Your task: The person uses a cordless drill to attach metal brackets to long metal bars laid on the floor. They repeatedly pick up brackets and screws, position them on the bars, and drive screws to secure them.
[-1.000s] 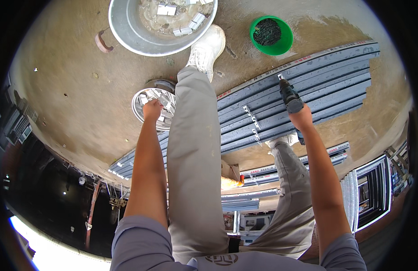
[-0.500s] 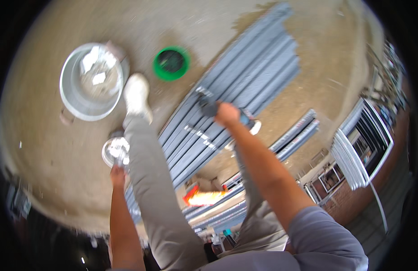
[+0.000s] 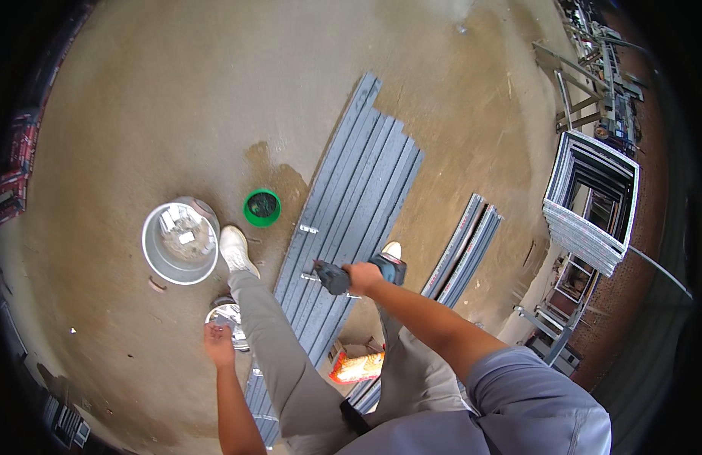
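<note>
So under me it's all rough, dusty tan concrete floor (image 3: pixel 161 98), with a darker stain near the middle. Lying across it is a bundle of long grey ribbed metal profiles (image 3: pixel 351 220), side by side, and a smaller pair of the same stuff (image 3: pixel 466 250) lies off to my right; stacked rectangular metal frames (image 3: pixel 593 201) lean over at the far right edge. Left of my light shoe sits a round shiny metal bucket (image 3: pixel 180 243) with small pale bits inside, and just past it a little green tub (image 3: pixel 261 207) of dark bits. My right hand (image 3: pixel 361 278) has its fingers wrapped tight around a dark cordless drill (image 3: pixel 351 274), held over the profiles. My left hand (image 3: pixel 219 336) is palm up, fingers loosely spread, right beside a small shiny round tin (image 3: pixel 228 317) by my leg. An orange-and-white bag (image 3: pixel 356 365) lies near my knee. Compared to half a second ago, the view has swung, so the bucket and tub now sit lower left.
</note>
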The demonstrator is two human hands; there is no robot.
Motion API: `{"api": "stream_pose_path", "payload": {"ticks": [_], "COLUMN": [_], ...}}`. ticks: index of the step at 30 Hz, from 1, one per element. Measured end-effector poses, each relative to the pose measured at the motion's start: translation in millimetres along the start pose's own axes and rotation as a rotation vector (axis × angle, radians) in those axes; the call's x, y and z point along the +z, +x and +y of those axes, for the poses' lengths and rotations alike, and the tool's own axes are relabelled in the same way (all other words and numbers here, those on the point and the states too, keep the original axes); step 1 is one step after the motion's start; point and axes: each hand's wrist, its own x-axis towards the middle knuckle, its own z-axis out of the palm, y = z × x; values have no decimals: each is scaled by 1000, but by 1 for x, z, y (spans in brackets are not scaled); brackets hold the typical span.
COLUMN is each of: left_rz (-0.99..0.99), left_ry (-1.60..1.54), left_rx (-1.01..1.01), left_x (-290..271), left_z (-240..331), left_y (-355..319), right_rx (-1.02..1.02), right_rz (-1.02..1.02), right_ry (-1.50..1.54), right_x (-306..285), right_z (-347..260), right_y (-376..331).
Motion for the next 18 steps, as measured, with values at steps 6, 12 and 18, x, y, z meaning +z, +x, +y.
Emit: {"api": "stream_pose_path", "payload": {"ticks": [6,12,18], "left_rz": [154,-135,-159], "left_ry": [245,-5,-24], "left_rx": [285,87,102], "left_x": [9,4,51], "left_z": [72,192,320], "left_y": [-27,-52,-126], "right_rx": [247,558,785], "right_rz": [132,418,492], "right_ry": [31,167,514], "right_x": [-76,-113,-72], "right_z": [37,94,188], "right_y": [-158,-307,-346]}}
